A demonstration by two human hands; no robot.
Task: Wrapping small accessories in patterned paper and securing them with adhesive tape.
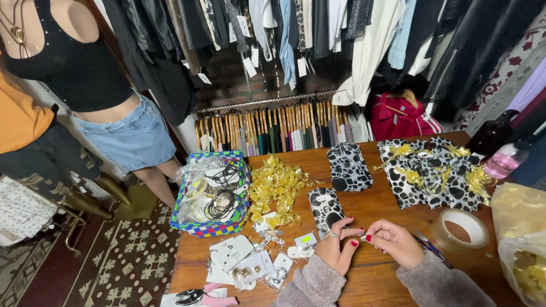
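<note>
Head view looks down on a wooden table (392, 216) set before racks of hanging clothes (318, 28) and a lower rail of wooden hangers (273, 122); a mannequin in a black top and denim skirt (122, 133) stands on the patterned floor to the left. On the far right of the table lies a heap of black-and-white spotted pouches tied with gold ribbon (435, 173), with one untied pouch (348, 166) lying apart from it toward the middle. A checked basket (213, 196) holding bagged jewellery and black cords sits at the left edge, touching a pile of gold ribbon bows (277, 187). A roll of clear tape (460, 227) lies near the right hand, and white jewellery cards (242, 256) are scattered at the near left, with pink-handled pliers (199, 297) at the near edge.

Another spotted pouch (325, 209) lies just beyond the left hand (335, 247). Both hands meet at the fingertips: the left hand and the right hand (392, 241) pinch one small item (359, 234), too small to identify. Judging by this, the step in hand is fine fingertip work on that piece, and the next move would call for a steady two-handed grip.
</note>
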